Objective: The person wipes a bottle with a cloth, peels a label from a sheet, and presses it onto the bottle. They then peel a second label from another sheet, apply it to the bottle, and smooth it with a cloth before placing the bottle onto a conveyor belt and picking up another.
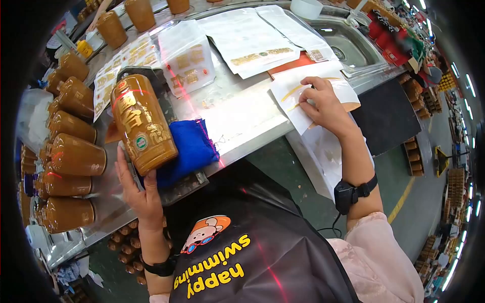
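My left hand (pixel 139 194) was clamped on the near end of a brown bottle (pixel 143 123), thumb on one side and fingers on the other. The bottle lay tilted on its side, its gold lettering and a small round green-and-white mark facing up. It rested against a blue cloth (pixel 194 149) near the front edge of the steel worktop (pixel 242 118). A thin red line of light ran across the bottle, the cloth and my black apron (pixel 262 252).

My right hand (pixel 323 106) lay well apart from the left, on a white sheet (pixel 284 93) that carried curved gold strips. The fingers were bent with their tips down on the sheet. I cannot tell whether they pinched it or only pressed on it. The sheet overhung the front edge of the worktop, just in front of the sink (pixel 348 43).

To the left of the bottle, more brown bottles (pixel 76 156) lay on their sides in a row, their ends towards me. Others stood farther back on the worktop. Sheets of gold labels (pixel 247 40) were spread between the bottle and the sink, some overlapping. Each of my wrists had a black strap, and the one on the right (pixel 353 192) carried a small black box.
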### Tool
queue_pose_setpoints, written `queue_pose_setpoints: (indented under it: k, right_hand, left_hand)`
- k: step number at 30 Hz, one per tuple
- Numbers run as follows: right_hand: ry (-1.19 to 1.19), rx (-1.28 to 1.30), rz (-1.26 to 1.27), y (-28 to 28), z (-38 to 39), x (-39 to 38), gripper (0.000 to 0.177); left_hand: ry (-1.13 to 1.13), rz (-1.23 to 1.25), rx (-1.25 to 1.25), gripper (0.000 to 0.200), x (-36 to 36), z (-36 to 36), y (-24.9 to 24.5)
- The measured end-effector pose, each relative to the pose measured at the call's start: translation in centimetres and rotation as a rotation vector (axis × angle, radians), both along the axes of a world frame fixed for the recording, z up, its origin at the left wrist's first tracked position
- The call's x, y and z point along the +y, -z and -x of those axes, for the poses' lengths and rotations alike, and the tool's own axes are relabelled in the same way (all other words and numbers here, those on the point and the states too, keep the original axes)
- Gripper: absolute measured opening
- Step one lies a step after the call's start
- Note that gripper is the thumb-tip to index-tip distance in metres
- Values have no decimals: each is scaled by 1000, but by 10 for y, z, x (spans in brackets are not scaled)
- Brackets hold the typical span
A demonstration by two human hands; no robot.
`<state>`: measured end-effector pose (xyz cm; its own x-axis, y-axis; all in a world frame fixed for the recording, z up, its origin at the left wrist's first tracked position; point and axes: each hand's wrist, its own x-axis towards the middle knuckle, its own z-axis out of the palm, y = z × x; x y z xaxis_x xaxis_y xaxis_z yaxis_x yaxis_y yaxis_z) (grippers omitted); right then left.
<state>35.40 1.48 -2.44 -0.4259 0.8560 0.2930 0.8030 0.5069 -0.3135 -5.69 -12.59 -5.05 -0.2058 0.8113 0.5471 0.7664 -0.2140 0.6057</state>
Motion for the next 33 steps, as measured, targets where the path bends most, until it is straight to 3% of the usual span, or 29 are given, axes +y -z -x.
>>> queue_pose_setpoints:
  k: [3, 6, 11, 18, 26, 30, 33]
  right_hand:
    - [-12, 36, -20, -10, 3, -2, 9]
    - [-3, 89, 22, -19, 8, -4, 10]
    - [64, -76, -6, -11, 8, -7, 20]
    - [127, -116, 18, -7, 0, -5, 12]
    - [12, 79, 28, -18, 6, -8, 5]
    - [-111, 175, -15, -36, 37, -11, 7]
    - [-206, 288, 36, -49, 79, -20, 7]
  left_hand:
    - [-34, -84, 415, 64, 1, 6, -18]
    - [-36, -135, 486, 63, 3, 4, -29]
    - [-28, -152, 419, 65, 6, 2, -18]
    - [-40, -144, 324, 64, 6, 2, -9]
    - [-20, -98, 304, 63, 4, 4, -8]
    - [-55, -114, 460, 61, 2, 3, -21]
    - [-53, -112, 440, 61, 2, 0, -21]
